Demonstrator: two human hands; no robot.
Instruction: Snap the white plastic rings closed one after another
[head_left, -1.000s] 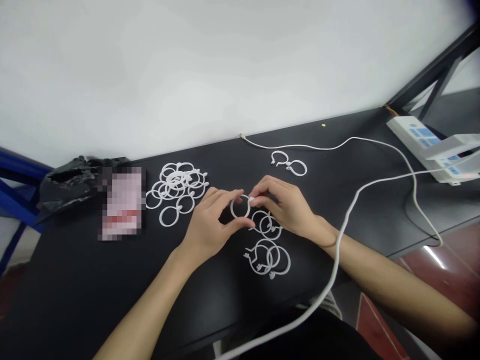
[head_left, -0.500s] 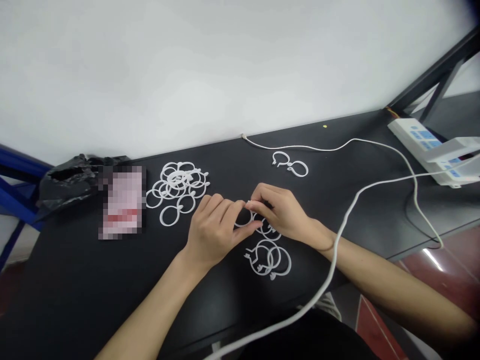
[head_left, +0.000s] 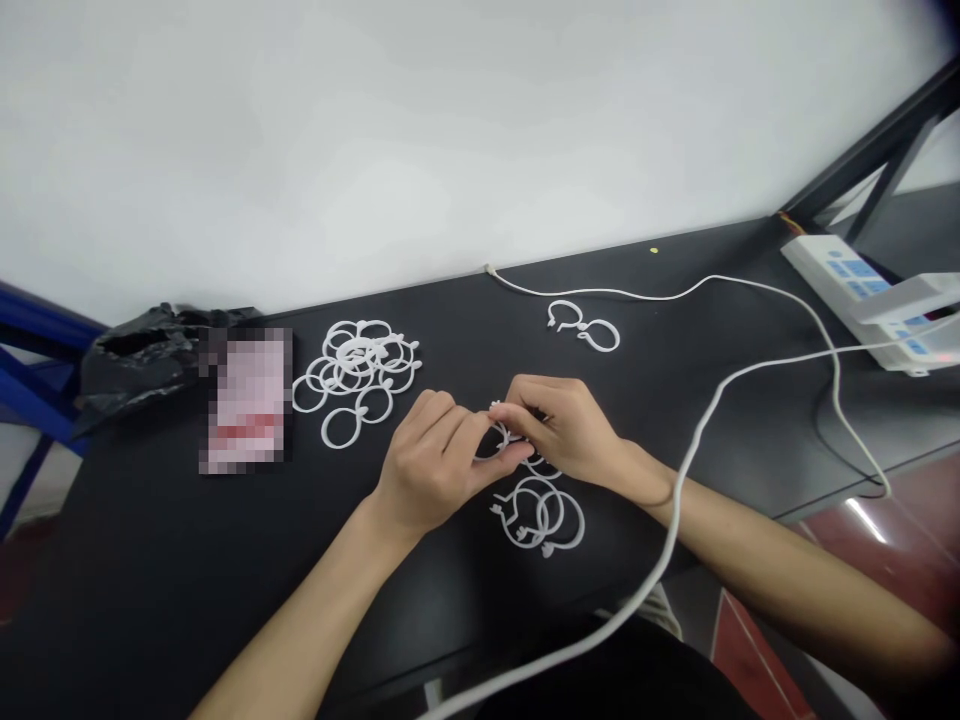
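Both of my hands meet over the table, closed on one white plastic curtain ring (head_left: 505,438) that has a small clasp. My left hand (head_left: 431,460) holds its left side, thumb stretched beneath it. My right hand (head_left: 566,425) pinches the top of the ring near the clasp; the fingers partly hide the clasp. Just below lie several unclasped rings (head_left: 583,520), overlapping, some tucked under my right hand. To the left, a pile of closed white rings (head_left: 343,428) is spread out. Two more rings (head_left: 604,347) rest farther back.
A black plastic bag (head_left: 142,360) and a blurred pinkish item (head_left: 251,400) lie at the left of the black table (head_left: 225,570). A white cable (head_left: 701,430) crosses in front of my right forearm. At the right stands a white device with blue labels (head_left: 847,275). A white wall is behind.
My left thumb has shifted slightly right beneath the ring, and my right hand has turned a little. Both hands keep hold of the ring. The piles look unchanged.
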